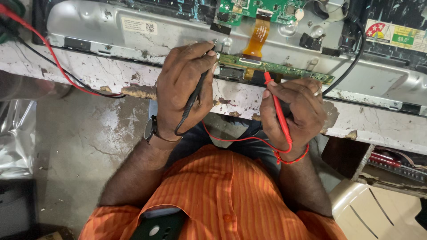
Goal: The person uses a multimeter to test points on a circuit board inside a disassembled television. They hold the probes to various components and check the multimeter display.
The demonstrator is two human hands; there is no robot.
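Note:
My left hand (184, 86) grips a black test probe (195, 93), its tip up by the left end of a long narrow green circuit strip (284, 69). My right hand (293, 113) grips a red test probe (276, 102), whose metal tip touches that strip near its middle. An orange flat ribbon cable (258, 40) runs from the strip up to a green circuit board (262, 10). Both sit on the grey metal back of a display panel (111, 31) lying on a worn white bench (89, 71). A watch is on my left wrist, a red thread on my right.
Red and black leads (58, 66) trail across the bench's left side. A black cable (356, 53) curves at the right. A pale plastic chair (378, 213) stands at lower right, clear plastic wrap (15, 138) at left. A phone (158, 226) sits in my orange shirt pocket.

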